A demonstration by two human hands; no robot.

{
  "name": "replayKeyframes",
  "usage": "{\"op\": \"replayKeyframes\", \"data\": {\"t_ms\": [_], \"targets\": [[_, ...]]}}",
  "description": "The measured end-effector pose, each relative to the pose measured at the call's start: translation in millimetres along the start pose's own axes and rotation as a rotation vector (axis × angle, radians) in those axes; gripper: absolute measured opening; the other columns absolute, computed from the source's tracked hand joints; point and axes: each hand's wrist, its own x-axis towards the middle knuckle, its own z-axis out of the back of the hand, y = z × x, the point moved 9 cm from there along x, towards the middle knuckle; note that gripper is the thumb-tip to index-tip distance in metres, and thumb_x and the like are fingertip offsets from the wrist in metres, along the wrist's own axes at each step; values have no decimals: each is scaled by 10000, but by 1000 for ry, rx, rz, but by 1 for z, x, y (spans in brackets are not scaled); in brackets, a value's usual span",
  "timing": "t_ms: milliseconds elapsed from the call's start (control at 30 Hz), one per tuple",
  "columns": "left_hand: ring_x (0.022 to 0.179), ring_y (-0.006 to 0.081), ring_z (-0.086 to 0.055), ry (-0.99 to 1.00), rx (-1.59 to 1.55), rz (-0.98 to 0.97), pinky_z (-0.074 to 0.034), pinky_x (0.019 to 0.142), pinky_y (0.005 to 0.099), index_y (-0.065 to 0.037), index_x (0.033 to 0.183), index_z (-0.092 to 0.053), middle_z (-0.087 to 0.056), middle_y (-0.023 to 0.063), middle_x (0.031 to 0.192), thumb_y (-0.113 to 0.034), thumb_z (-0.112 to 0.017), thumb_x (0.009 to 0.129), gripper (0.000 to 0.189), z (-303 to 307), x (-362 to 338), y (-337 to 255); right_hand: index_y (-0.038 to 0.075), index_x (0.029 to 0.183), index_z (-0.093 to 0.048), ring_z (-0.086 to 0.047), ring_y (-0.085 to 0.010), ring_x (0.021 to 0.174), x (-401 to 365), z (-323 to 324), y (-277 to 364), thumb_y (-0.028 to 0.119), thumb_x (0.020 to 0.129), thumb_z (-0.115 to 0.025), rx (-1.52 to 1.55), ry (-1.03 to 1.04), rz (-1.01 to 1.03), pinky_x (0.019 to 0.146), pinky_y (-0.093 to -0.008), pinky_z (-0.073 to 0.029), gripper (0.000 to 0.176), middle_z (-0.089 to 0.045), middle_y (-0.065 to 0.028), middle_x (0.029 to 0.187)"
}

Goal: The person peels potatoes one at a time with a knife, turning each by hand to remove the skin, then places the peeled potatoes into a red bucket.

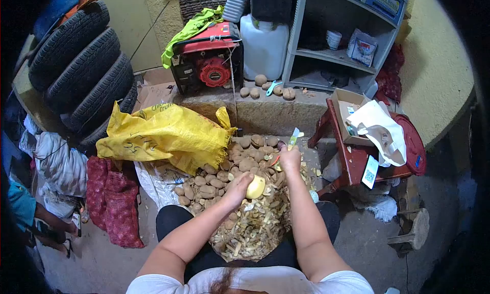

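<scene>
My left hand (239, 189) is closed around a peeled, pale yellow potato (255, 187), held above a heap of peelings (250, 227) between my knees. To its right and a little farther forward, my right hand (290, 159) grips a peeler (294, 136) with a light-coloured end pointing up and away from me. The peeler is apart from the potato. Beyond and left of my hands lies a pile of unpeeled brown potatoes (208, 190). Some peelings are also scattered to the right of my right hand.
A yellow sack (163, 138) lies beside the potatoes, near red mesh sacks (115, 204). Several potatoes and a turquoise peeler (274, 87) rest on the ledge by a generator (209, 64). A red table (352, 166) stands right, a small stool (419, 228) behind it. A person's foot (75, 225) shows left.
</scene>
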Motion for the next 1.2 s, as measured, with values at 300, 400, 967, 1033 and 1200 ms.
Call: {"op": "replayKeyframes", "data": {"t_ms": [300, 400, 967, 1033, 1200], "targets": [[790, 173, -527, -100, -292, 246, -467, 600, 364, -67, 1040, -444, -537, 80, 895, -379, -352, 879, 363, 3, 7, 21, -43, 846, -479, -553, -394, 722, -26, 9, 43, 240, 801, -509, 209, 0, 138, 662, -431, -424, 288, -566, -243, 747], [811, 189, -515, -160, -55, 53, -427, 706, 330, -9, 957, -484, -542, 101, 872, -374, -330, 888, 402, 13, 17, 29, -44, 848, -458, -555, -395, 713, -55, 14, 70, 232, 807, -497, 148, -63, 234, 659, -433, -425, 282, -560, -246, 731], [743, 225, -554, -3, -731, 435, -451, 651, 397, -84, 1019, -473, -558, 92, 920, -475, -338, 862, 442, -9, 2, 17, -48, 859, -466, -552, -376, 733, -41, 3, 52, 224, 799, -525, 199, -26, 138, 655, -418, -416, 285, -554, -249, 777], [741, 225, -553, -70, -713, 425, -445, 651, 391, -91, 1002, -483, -562, 88, 908, -485, -340, 858, 444, -7, 2, 19, -42, 839, -463, -550, -383, 715, -55, 5, 67, 227, 799, -521, 217, -17, 176, 634, -426, -416, 278, -552, -253, 762], [630, 158, -530, -196, -604, 438, -433, 527, 316, -140, 912, -502, -566, 28, 753, -437, -335, 863, 345, -7, -4, 19, -21, 780, -458, -555, -382, 648, -73, 9, 85, 233, 787, -524, 174, -90, 285, 577, -448, -413, 263, -552, -237, 665]]}}
